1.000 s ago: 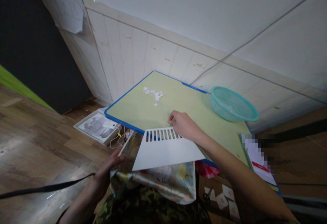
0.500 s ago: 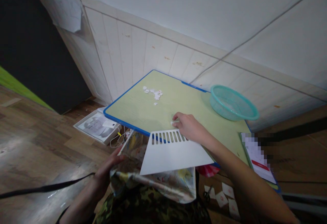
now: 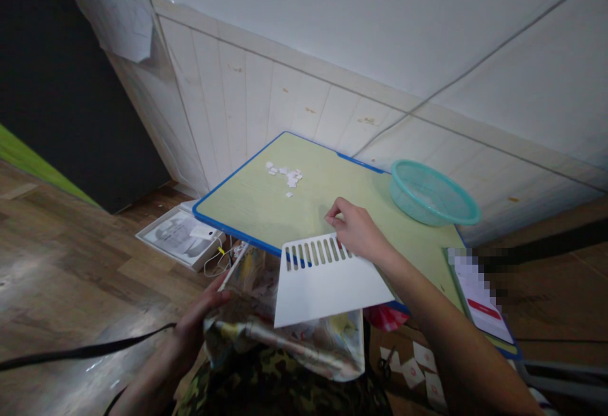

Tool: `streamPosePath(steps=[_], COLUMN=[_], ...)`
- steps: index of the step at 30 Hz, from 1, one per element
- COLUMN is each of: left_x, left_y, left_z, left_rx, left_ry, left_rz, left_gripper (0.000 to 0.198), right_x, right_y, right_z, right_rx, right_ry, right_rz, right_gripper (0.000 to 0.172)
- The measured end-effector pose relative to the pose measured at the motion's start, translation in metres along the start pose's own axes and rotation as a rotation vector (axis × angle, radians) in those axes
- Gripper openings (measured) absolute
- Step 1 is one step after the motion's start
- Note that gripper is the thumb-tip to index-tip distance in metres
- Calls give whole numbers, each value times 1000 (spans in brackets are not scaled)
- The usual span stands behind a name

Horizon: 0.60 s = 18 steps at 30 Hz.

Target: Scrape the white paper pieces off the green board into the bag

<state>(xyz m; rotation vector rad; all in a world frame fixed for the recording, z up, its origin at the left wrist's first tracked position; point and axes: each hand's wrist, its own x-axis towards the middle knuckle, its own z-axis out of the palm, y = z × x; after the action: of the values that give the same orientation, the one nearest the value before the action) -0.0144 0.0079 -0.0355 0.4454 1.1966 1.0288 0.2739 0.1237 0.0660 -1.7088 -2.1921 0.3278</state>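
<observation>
My right hand [image 3: 355, 226] is over the near half of the table, thumb and forefinger pinched together. Its lower fingers curl behind a white slotted spatula [image 3: 327, 289], a flat trapezoid with a row of slots along its upper edge. The spatula slants over the table's near edge and above an open patterned bag [image 3: 332, 352] on my lap. My left hand [image 3: 202, 311] grips the bag's left rim, its fingers partly hidden. Small white paper pieces [image 3: 291, 178] lie scattered on the yellow-green table [image 3: 247, 207], beyond my right hand.
A turquoise plastic basin [image 3: 432, 194] stands at the table's right side. Near the right edge lies a partly blurred tablet or sheet [image 3: 484, 308]. Below are scissors [image 3: 386, 365] and white cards [image 3: 412, 371]. An open white box [image 3: 178, 235] with cables sits on the floor left.
My right hand has lifted slightly from the tabletop, and the small white bit at its fingertips no longer shows. The spatula has shifted slightly right with the hand. My left hand stays at the bag.
</observation>
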Motion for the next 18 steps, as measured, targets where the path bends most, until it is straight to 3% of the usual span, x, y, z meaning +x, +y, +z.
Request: streamPosePath(steps=[5, 8, 11, 15, 18], left_x=[-2, -2, -2, -2, -1], left_y=[0, 0, 0, 0, 0], left_z=[1, 1, 2, 2, 1], left_rx=[-10, 15, 32, 36, 41], left_ry=[14, 25, 60, 71, 62], left_rz=[-22, -20, -18, 1, -23], left_gripper=[57, 37, 22, 17, 18], right_x=[5, 5, 5, 6, 5], right_y=[9, 11, 12, 14, 15], right_z=[-7, -11, -14, -16, -17], right_rx=[137, 83, 9, -52, 18], right_ry=[29, -4, 54, 116, 80], right_rz=[89, 72, 83, 99, 114], right_gripper=[14, 14, 19, 23, 21])
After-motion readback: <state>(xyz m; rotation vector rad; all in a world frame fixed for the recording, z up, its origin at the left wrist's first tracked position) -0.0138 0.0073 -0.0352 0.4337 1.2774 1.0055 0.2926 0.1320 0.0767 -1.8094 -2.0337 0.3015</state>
